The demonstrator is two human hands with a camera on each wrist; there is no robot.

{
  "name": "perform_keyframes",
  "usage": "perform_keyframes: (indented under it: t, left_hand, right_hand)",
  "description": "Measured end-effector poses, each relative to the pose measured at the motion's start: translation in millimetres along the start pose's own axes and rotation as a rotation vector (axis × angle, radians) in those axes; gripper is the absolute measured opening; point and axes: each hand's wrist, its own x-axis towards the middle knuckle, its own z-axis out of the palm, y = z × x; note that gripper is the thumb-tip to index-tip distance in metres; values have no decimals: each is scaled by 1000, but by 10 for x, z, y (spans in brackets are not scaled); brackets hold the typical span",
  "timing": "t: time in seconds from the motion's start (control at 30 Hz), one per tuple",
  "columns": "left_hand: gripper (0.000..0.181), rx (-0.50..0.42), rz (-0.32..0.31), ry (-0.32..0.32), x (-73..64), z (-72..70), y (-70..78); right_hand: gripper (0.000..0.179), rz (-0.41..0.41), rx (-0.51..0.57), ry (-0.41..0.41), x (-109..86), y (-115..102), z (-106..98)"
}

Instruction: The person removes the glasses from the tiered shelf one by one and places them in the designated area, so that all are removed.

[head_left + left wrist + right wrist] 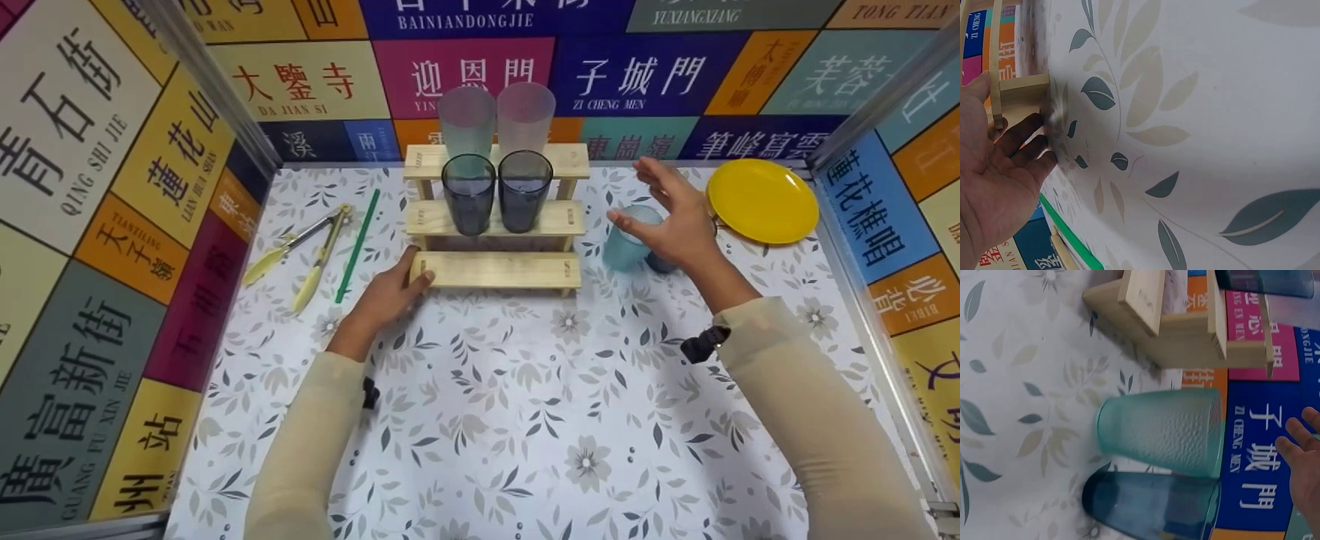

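A three-step wooden rack (495, 271) stands at the back of the table. My left hand (386, 298) grips the left end of its lowest step, with thumb and fingers around the board in the left wrist view. Two frosted cups, one greenish (466, 124) and one clear (526, 120), stand on the top step. Two dark tinted cups (470, 196) stand on the middle step. Right of the rack, a teal textured cup (1157, 430) stands beside a dark blue cup (1145, 503). Above them my right hand (679, 221) holds nothing, thumb and fingers spread apart.
Yellow-tipped tongs (322, 255) and a green straw (358, 244) lie left of the rack. A yellow plate (763, 201) sits at the back right. Panels with printed signs (637, 75) wall in the table's back and sides.
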Motion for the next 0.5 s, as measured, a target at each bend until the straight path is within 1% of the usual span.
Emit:
perform_keyframes:
  t: [0.1,0.27,0.5]
  left_hand:
    - [87,-1,0,0,0,-8,-8]
    - [85,-2,-6,-2,-8,-14,-12]
    - [85,20,-4,-6,-7,-10,4]
  right_hand:
    - [89,-24,-3,-22,35,-92,92]
    - [89,-56,33,-55,83,-212,247]
    - [90,-83,78,-78,138,-300,466]
